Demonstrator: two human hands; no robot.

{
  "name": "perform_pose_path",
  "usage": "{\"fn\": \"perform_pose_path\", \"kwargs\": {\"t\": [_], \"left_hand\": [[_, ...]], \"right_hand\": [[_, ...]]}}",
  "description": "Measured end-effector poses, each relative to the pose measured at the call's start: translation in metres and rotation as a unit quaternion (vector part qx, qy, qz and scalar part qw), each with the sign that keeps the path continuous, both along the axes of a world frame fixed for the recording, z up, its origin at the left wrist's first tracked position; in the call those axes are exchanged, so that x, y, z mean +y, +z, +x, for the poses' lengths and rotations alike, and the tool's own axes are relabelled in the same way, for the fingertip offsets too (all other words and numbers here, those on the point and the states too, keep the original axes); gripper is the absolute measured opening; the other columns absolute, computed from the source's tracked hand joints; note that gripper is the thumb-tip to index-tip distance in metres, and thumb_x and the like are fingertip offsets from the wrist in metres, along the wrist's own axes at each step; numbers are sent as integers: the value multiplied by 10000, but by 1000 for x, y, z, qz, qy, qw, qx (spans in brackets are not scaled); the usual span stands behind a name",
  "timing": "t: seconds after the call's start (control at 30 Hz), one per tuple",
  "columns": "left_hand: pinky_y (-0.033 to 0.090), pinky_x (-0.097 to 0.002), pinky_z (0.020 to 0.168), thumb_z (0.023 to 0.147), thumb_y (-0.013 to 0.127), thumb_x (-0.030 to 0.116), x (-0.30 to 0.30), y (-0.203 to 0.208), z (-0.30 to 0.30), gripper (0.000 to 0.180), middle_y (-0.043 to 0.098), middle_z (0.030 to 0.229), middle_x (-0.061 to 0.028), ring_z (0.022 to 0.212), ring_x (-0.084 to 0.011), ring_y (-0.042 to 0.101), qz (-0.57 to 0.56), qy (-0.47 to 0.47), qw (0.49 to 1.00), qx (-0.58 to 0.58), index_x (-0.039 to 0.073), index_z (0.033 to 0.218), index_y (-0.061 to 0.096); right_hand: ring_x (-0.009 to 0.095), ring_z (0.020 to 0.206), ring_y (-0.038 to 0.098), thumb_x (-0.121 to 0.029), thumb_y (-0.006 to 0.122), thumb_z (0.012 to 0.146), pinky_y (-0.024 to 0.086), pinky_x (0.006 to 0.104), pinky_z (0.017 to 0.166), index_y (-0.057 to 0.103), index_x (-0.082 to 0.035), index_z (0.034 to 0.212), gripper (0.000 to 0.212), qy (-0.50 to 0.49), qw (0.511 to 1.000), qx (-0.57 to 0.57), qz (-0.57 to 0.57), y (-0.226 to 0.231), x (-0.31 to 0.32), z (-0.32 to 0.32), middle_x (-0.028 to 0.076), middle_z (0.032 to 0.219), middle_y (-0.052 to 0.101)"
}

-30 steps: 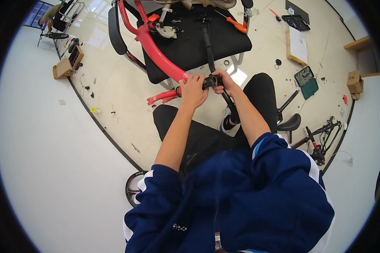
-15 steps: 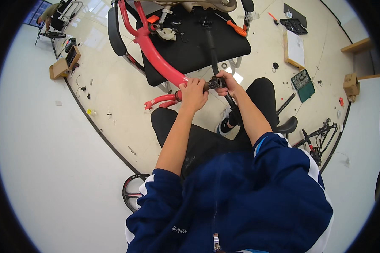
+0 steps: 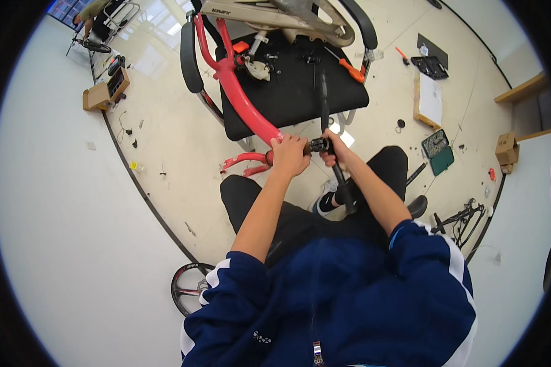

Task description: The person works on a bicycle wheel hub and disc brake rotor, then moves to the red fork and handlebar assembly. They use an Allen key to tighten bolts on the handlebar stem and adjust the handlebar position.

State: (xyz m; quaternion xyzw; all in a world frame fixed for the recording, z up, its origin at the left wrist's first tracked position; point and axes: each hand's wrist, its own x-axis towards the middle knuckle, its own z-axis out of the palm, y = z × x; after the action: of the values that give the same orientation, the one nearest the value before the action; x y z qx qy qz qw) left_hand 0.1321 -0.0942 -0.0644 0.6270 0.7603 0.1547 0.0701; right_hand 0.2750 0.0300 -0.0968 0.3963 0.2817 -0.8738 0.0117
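Observation:
A red bicycle frame (image 3: 245,98) slopes from the chair seat down toward my lap, with a red fork (image 3: 245,161) below its near end. My left hand (image 3: 291,155) is closed over that near end, at the head tube. Just right of it sits a black stem (image 3: 317,145) that joins a black handlebar (image 3: 324,104). The bar runs lengthwise, one end over the seat and the other above my thigh. My right hand (image 3: 337,151) wraps round the handlebar beside the stem. My palms hide the exact contact.
The black chair (image 3: 288,101) also carries a grey frame (image 3: 275,18), an orange-handled screwdriver (image 3: 352,70) and small parts. On the floor at right lie a white board (image 3: 428,101), a green case (image 3: 442,160) and a black bike frame (image 3: 462,221). A wheel (image 3: 183,287) stands at lower left. Another person (image 3: 92,15) bends far left.
The view has shifted, so the chair and frame appear lower and farther right. My right hand's fingers have moved from the stem clamp to wrap round the bar. My left hand keeps its place.

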Motion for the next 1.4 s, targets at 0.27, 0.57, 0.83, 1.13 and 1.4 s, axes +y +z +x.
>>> {"fn": "perform_pose_path", "kwargs": {"t": [0.27,0.57,0.83,1.13,1.4], "left_hand": [[325,-481,823,630,711,186,9,-10,17,194,640,827,-51,871,-260,577,109,26,993,-42,111,806,673],[306,-449,770,649,653,157,1,-6,15,95,583,652,-71,730,-290,554,126,11,990,-69,111,717,605],[315,-428,743,732,653,204,0,-25,1,149,592,613,-101,695,-283,568,112,-19,992,-49,91,651,600],[374,-402,734,808,667,265,35,-33,6,223,636,664,-113,684,-296,611,65,-9,997,-30,79,692,625],[522,-467,716,759,663,232,36,-7,-26,180,670,785,-182,776,-371,649,6,-30,993,-110,59,804,686]], "right_hand": [[85,409,397,-431,516,890,354,220,340,518,-76,843,358,-129,989,55,-42,-9,-28,6,47,665,514],[151,290,374,-337,518,867,335,304,279,526,-20,728,346,-54,984,65,155,-8,-10,-7,75,482,461],[111,312,357,-335,534,875,315,256,297,529,-53,720,322,-158,956,115,219,50,66,36,46,515,460],[118,379,379,-352,527,925,329,267,352,465,-88,770,312,-220,963,76,133,58,-10,67,40,607,486],[96,394,363,-429,501,918,318,249,364,531,-64,758,399,-197,974,96,63,49,-44,80,51,619,506]]}}
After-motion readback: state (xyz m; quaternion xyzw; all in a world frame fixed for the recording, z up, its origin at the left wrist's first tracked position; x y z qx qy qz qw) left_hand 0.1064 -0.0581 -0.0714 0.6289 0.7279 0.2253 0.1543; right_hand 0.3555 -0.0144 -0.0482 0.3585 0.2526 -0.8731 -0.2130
